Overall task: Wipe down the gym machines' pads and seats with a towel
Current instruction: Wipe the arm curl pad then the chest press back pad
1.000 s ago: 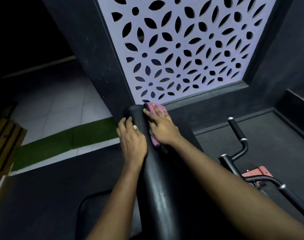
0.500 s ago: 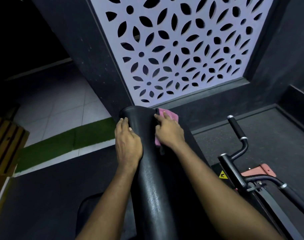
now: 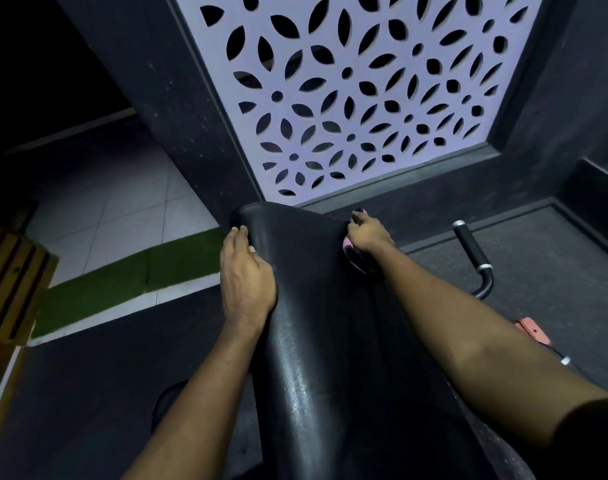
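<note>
The right hand [image 3: 368, 233] has carried the pink towel [image 3: 347, 243] from the front face of the black back pad [image 3: 306, 306] over to the pad's right edge, near its top. There its bent fingers hold the cloth pressed on the side, while the left hand [image 3: 247, 275] stays laid flat with straight fingers along the pad's left edge, gripping nothing. I judge that the upper face is finished and the side is now being wiped, with the lower part of the pad still to do; no brand, label or writing can be read around the pad.
</note>
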